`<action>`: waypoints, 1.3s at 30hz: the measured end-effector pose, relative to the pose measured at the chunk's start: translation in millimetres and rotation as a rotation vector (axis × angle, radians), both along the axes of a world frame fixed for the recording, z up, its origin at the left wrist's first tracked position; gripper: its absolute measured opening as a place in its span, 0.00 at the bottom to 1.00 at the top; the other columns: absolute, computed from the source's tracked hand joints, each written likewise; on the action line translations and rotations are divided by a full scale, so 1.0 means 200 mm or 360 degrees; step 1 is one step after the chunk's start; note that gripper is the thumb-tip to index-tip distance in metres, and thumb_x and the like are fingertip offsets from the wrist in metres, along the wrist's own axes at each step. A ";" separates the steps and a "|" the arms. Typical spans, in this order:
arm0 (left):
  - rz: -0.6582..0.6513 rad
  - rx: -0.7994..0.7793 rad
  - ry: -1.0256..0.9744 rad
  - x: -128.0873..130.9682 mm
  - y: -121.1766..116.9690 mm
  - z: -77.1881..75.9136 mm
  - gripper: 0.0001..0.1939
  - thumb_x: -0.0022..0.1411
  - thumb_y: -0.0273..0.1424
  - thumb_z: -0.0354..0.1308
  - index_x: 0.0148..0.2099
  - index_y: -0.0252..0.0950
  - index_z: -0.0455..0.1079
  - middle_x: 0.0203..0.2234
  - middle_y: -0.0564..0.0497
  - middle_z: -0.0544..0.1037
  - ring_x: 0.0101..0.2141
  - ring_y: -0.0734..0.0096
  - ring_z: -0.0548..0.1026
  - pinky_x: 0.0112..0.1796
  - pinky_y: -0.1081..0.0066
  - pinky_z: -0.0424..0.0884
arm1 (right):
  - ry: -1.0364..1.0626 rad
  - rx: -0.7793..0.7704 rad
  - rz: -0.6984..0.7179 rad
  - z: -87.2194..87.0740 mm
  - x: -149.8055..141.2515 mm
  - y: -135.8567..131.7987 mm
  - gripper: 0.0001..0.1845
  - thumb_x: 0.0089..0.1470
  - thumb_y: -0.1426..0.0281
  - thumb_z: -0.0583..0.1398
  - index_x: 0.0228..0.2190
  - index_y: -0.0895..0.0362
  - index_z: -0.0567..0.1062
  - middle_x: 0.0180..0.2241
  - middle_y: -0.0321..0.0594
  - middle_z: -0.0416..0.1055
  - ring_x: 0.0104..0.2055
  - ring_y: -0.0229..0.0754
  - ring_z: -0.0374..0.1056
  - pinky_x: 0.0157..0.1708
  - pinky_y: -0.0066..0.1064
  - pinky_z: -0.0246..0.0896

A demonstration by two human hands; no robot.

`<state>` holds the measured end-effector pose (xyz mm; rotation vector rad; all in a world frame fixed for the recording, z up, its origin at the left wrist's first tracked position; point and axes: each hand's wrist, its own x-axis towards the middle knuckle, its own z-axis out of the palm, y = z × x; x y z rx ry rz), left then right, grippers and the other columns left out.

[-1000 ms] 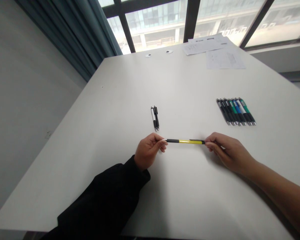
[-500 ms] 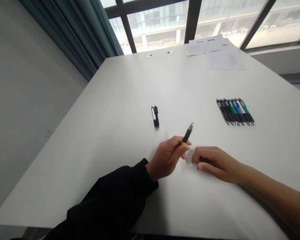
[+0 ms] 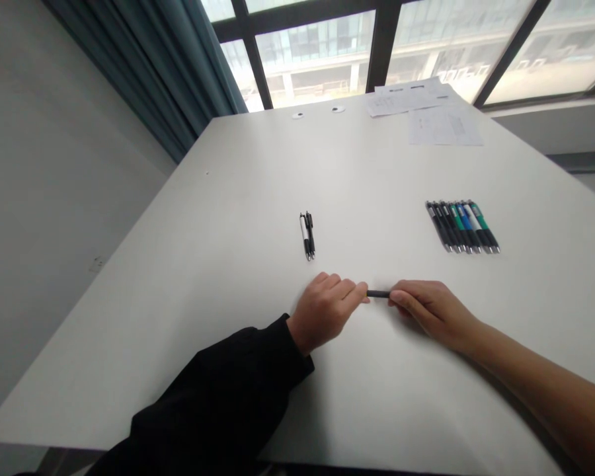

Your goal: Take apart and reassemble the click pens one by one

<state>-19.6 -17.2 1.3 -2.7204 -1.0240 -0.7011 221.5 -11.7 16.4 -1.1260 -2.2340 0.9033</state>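
A yellow pen with a black grip [image 3: 378,294] lies level between my two hands. My left hand [image 3: 327,309] is closed over its yellow barrel and hides most of it. The fingers of my right hand [image 3: 429,309] pinch the tip end, so the tip is covered. Just beyond my left hand, a white-and-black pen [image 3: 304,233] and a black pen [image 3: 310,235] lie side by side on the table.
Several pens [image 3: 462,227] in black, green, blue and white lie in a tight row on the right of the white table [image 3: 228,251]. Paper sheets [image 3: 443,125] and two small white ovals with dark spots [image 3: 338,109] lie near the window.
The pen has been turned end for end, so its black grip now points right. My right hand let go during the turn and now pinches the tip end. My left hand has moved right.
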 end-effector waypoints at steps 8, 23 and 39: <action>0.0010 -0.0147 0.0062 0.02 -0.01 -0.02 0.13 0.77 0.34 0.47 0.44 0.36 0.70 0.25 0.52 0.72 0.26 0.68 0.69 0.28 0.66 0.58 | -0.0072 0.0145 0.0053 -0.02 0.01 0.00 0.19 0.70 0.63 0.50 0.28 0.53 0.68 0.22 0.35 0.68 0.23 0.38 0.64 0.26 0.30 0.58; -0.0003 -0.0376 0.0066 -0.01 -0.02 -0.02 0.16 0.77 0.32 0.43 0.39 0.36 0.68 0.26 0.51 0.73 0.27 0.66 0.69 0.28 0.66 0.59 | 0.0018 0.0007 -0.0034 -0.05 0.04 -0.02 0.07 0.67 0.65 0.57 0.38 0.52 0.74 0.28 0.36 0.76 0.27 0.39 0.71 0.29 0.30 0.65; 0.0032 -0.0403 0.0124 -0.02 -0.03 -0.03 0.15 0.77 0.33 0.44 0.38 0.36 0.67 0.27 0.51 0.73 0.29 0.64 0.69 0.32 0.64 0.61 | 0.0256 -0.0117 0.0040 -0.05 0.03 0.00 0.07 0.63 0.67 0.62 0.43 0.53 0.74 0.35 0.41 0.77 0.31 0.40 0.72 0.28 0.30 0.67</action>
